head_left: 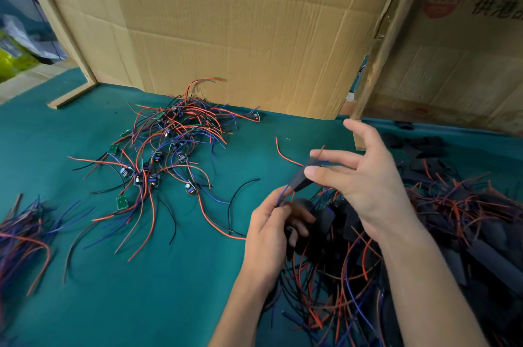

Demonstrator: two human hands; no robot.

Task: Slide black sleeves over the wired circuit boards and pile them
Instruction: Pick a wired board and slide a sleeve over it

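Head view: right hand (359, 174) pinched a black sleeve (304, 177) between thumb and forefinger, other fingers spread loose. Left hand (271, 230) curled round blue wires (283, 194) running out of the sleeve's near end, held above the green table (169, 290). Bare boards (158, 154) with red, blue and black wires lay heaped far left. Sleeved pile (424, 233) lay to the right, near the cardboard wall (240, 35)
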